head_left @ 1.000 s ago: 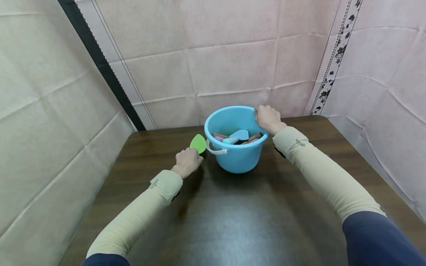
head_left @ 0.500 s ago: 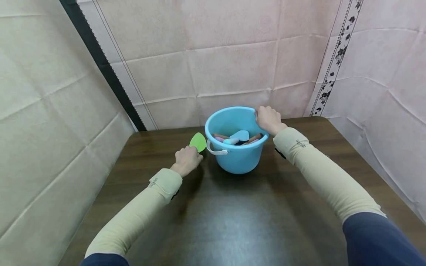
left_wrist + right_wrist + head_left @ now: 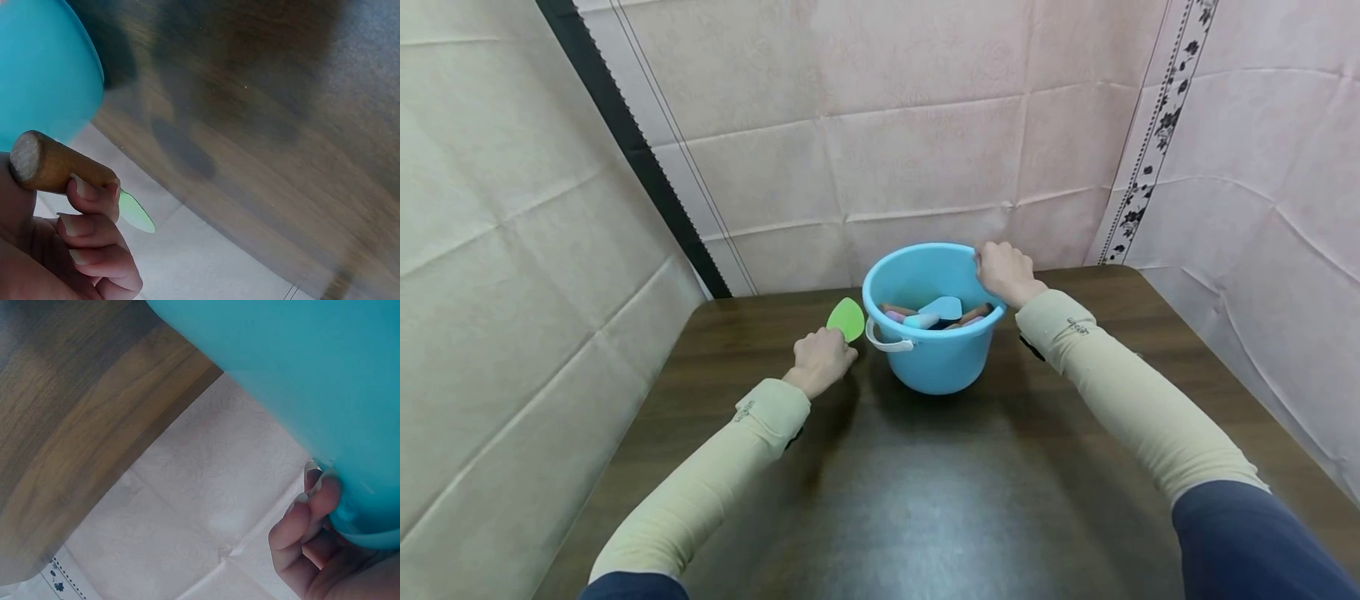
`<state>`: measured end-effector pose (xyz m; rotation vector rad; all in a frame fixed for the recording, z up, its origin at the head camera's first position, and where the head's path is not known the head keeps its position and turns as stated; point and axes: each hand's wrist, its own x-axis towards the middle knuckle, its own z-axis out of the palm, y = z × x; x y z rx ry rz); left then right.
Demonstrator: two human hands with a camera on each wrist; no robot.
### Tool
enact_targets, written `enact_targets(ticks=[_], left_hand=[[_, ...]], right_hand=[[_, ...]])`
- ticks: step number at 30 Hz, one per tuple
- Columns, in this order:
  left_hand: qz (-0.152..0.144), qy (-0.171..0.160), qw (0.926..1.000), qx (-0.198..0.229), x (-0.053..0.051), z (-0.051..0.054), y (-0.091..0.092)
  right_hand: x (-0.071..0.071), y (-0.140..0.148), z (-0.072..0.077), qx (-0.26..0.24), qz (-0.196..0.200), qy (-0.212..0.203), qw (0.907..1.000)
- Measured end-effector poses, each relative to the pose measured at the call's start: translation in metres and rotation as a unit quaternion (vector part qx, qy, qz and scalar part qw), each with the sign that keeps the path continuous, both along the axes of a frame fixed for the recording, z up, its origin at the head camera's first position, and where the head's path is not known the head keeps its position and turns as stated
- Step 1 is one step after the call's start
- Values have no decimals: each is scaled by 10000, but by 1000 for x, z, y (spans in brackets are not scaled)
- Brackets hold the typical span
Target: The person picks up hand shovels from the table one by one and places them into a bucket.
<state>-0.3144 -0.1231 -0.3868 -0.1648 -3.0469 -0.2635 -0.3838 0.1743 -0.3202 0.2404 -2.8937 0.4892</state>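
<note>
My left hand (image 3: 822, 361) grips a small garden trowel by its brown wooden handle (image 3: 69, 169). The trowel's green leaf-shaped blade (image 3: 846, 319) points up, just left of a light blue bucket (image 3: 936, 362). On the bucket's right side, my right hand (image 3: 1007, 271) holds the rim, with curled fingers (image 3: 290, 528) showing against the wall in the right wrist view. Inside the bucket lie several tools, among them a blue scoop-like piece (image 3: 945, 307) and brown wooden handles; their lower parts are hidden. A white bucket handle (image 3: 889, 340) hangs at the bucket's front left.
The bucket stands upright on a dark wooden table (image 3: 910, 508), near its far edge. Pale cloth sheets (image 3: 925, 158) hang behind the table and on both sides. The table's rounded far right corner (image 3: 1123, 271) is in view.
</note>
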Motion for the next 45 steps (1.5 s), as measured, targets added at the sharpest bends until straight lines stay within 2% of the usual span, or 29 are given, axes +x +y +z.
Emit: enact_targets(ticks=[10, 25, 32, 39, 45], left_hand=[[28, 80, 9999, -75, 1, 5, 0], [-89, 75, 9999, -72, 1, 14, -1], [-110, 172, 9997, -141, 1, 18, 0], [-159, 152, 9998, -32, 1, 21, 0], [-191, 230, 9994, -164, -1, 22, 0]], right_hand=[[2, 0, 1, -13, 28, -21, 10000], [2, 0, 1, -19, 44, 0, 10000], [1, 0, 1, -9, 70, 30, 10000], [1, -1, 1, -11, 46, 50, 10000], [1, 1, 1, -28, 52, 14, 10000]])
